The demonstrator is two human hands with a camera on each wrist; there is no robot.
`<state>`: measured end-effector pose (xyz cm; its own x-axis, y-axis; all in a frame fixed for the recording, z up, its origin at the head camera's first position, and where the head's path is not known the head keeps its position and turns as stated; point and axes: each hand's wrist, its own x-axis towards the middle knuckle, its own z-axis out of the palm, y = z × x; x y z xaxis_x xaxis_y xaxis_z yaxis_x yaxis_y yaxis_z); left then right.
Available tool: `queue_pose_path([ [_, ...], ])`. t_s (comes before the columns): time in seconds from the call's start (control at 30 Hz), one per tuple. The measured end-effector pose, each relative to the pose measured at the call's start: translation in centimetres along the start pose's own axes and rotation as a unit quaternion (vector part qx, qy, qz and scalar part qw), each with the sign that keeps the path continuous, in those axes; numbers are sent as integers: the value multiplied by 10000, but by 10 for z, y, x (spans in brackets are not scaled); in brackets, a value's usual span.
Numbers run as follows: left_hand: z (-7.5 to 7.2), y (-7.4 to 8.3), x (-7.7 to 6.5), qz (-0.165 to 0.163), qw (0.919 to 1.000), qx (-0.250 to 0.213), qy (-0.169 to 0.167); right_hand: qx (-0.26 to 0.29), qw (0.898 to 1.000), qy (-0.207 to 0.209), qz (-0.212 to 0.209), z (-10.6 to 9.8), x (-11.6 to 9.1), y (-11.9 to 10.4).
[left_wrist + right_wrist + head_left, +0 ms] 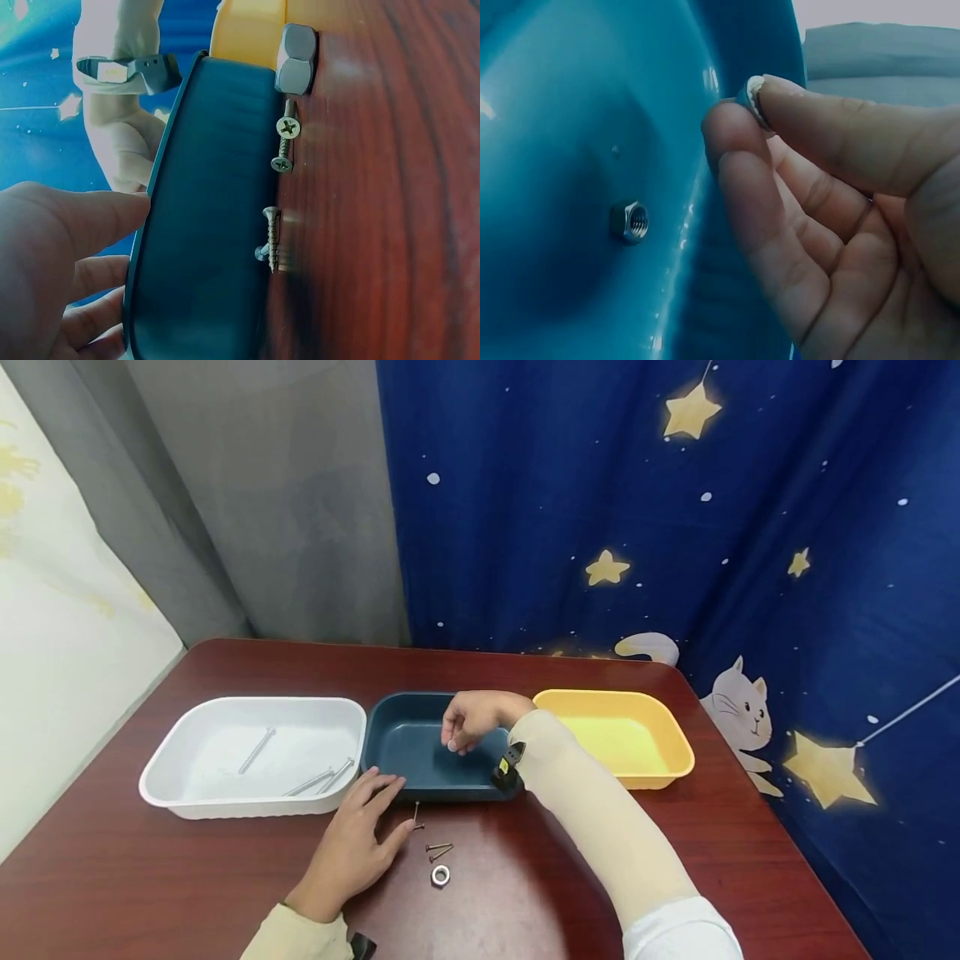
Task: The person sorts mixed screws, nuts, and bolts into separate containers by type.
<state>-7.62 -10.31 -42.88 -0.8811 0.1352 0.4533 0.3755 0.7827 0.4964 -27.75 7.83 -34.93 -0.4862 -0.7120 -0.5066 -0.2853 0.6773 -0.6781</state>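
My left hand (356,843) touches the near rim of the dark blue tray (438,794) with fairly straight fingers. Over that tray hangs my right hand (480,720), its fingers curled and the thumb tip close to the index fingertip. No object shows clearly between them. Below these fingers, a hex nut (631,222) appears against the tray's inside in the right wrist view; whether it rests there I cannot tell. In front of the tray, a larger-looking nut (440,876) and several small screws (439,847) lie on the table. The left wrist view shows cross-slot screw heads (288,127).
A white tray (255,810) at the left contains 3 long bolts (257,750). To the right stands a yellow tray (656,781), partly covered by my right forearm. The reddish-brown table (540,893) backs onto a grey and blue curtain (510,568).
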Motion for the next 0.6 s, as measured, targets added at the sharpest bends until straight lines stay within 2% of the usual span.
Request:
queue_pose_path([
  [0.23, 1, 1, 1, -14, 10000, 27, -60, 287, 9992, 109, 253, -6, 9, 10],
  [0.37, 1, 0, 1, -54, 9999, 40, -82, 403, 9988, 104, 257, -7, 16, 14],
  [0.6, 2, -1, 0, 4, 10000, 67, -2, 204, 9991, 179, 339, -6, 26, 20],
])
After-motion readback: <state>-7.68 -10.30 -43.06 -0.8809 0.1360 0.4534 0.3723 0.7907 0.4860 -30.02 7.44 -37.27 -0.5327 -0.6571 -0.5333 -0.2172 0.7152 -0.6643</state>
